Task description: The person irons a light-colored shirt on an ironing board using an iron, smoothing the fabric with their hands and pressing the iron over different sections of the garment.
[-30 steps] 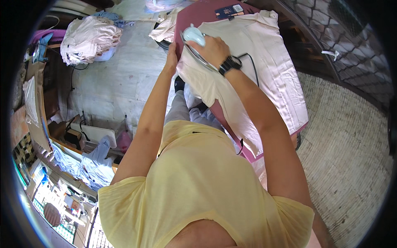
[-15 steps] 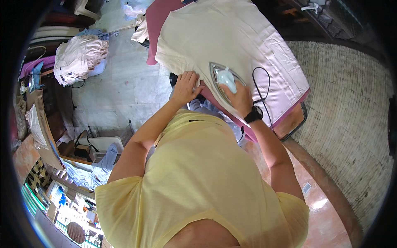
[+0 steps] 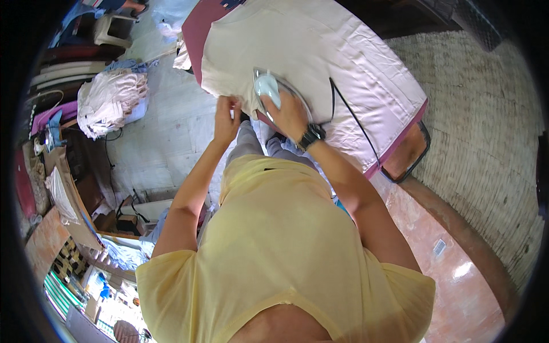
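A cream garment (image 3: 297, 46) lies spread over an ironing board with a maroon cover (image 3: 196, 34). My right hand (image 3: 290, 119) is wrapped round the handle of a pale blue and white clothes iron (image 3: 266, 86). The iron rests on the cloth near the board's close edge, its tip pointing away and to the left. At the garment's left near corner, my left hand (image 3: 227, 119) is closed on the cloth's edge, just left of the iron. A black cord (image 3: 350, 111) runs from the iron across the cloth to the right.
On the left, a pile of pale folded clothes (image 3: 111, 103) sits beside stacked furniture. A beige plastic stool (image 3: 112, 30) stands at the far left, near another person's foot (image 3: 139, 10). The board's black metal frame (image 3: 426, 146) juts out on the right.
The iron and my right hand have slid left across the garment, closer to my left hand. My left hand has shifted left and now pinches the cloth's edge. The view has also shifted.
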`<action>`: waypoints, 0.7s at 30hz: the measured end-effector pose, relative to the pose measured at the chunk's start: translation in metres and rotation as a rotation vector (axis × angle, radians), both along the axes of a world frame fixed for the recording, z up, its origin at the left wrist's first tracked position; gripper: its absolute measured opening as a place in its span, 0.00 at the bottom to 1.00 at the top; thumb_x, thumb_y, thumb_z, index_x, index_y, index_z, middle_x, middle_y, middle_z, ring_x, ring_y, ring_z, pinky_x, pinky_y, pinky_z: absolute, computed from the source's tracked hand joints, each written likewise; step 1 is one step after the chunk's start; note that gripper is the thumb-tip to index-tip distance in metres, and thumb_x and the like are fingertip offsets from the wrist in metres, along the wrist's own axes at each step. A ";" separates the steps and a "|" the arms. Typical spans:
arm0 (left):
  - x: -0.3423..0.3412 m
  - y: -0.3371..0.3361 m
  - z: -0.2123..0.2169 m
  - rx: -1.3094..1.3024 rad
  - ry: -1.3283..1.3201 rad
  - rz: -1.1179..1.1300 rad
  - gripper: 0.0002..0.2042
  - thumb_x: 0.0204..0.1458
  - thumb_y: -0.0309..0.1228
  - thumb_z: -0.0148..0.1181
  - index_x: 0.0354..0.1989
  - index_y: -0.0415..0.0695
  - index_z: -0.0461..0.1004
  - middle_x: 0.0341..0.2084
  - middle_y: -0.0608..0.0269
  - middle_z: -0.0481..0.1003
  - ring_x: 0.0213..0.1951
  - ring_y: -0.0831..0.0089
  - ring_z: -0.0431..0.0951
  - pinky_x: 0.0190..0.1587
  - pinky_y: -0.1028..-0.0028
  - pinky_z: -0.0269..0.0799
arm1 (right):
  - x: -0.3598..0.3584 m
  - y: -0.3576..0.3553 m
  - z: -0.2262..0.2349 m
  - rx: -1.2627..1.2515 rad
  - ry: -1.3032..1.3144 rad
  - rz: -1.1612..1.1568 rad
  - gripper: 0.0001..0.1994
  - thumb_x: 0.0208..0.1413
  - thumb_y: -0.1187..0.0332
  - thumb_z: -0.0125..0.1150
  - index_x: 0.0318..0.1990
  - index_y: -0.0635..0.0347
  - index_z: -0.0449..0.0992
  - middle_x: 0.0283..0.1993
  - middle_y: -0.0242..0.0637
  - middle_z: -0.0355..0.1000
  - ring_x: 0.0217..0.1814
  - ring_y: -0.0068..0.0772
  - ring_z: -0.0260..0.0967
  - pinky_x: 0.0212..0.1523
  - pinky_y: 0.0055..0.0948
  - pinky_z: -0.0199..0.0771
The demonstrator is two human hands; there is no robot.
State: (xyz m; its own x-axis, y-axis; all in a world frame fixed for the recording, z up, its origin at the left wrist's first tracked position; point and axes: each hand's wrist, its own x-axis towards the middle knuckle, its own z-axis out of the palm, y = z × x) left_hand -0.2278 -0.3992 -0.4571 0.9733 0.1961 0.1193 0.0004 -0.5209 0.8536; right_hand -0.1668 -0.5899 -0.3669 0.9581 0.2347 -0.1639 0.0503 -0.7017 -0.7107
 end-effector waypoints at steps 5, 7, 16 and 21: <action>0.018 -0.006 0.021 -0.095 -0.036 0.167 0.06 0.63 0.29 0.51 0.40 0.38 0.66 0.30 0.60 0.68 0.32 0.71 0.68 0.39 0.73 0.67 | -0.012 -0.005 0.003 0.033 0.071 -0.028 0.28 0.56 0.45 0.55 0.33 0.69 0.75 0.27 0.59 0.74 0.33 0.62 0.73 0.36 0.51 0.73; 0.021 -0.018 0.021 -0.256 -0.005 0.172 0.08 0.64 0.31 0.50 0.40 0.38 0.66 0.30 0.62 0.68 0.32 0.73 0.68 0.39 0.73 0.67 | 0.012 0.012 -0.010 0.071 0.000 -0.109 0.27 0.56 0.44 0.55 0.32 0.67 0.75 0.29 0.58 0.74 0.34 0.62 0.73 0.37 0.51 0.74; -0.046 -0.061 0.003 -1.157 0.844 0.185 0.13 0.59 0.33 0.57 0.49 0.39 0.71 0.41 0.62 0.75 0.42 0.73 0.75 0.46 0.74 0.70 | -0.023 -0.162 0.074 -0.174 0.179 0.077 0.33 0.50 0.32 0.55 0.34 0.57 0.81 0.28 0.48 0.76 0.32 0.48 0.75 0.34 0.43 0.71; -0.039 -0.086 0.008 -1.229 0.854 0.254 0.14 0.58 0.34 0.59 0.49 0.40 0.72 0.41 0.64 0.73 0.41 0.73 0.74 0.46 0.74 0.70 | -0.086 -0.342 0.074 -0.811 -0.381 0.157 0.28 0.54 0.70 0.55 0.65 0.43 0.63 0.34 0.41 0.75 0.32 0.44 0.75 0.29 0.41 0.74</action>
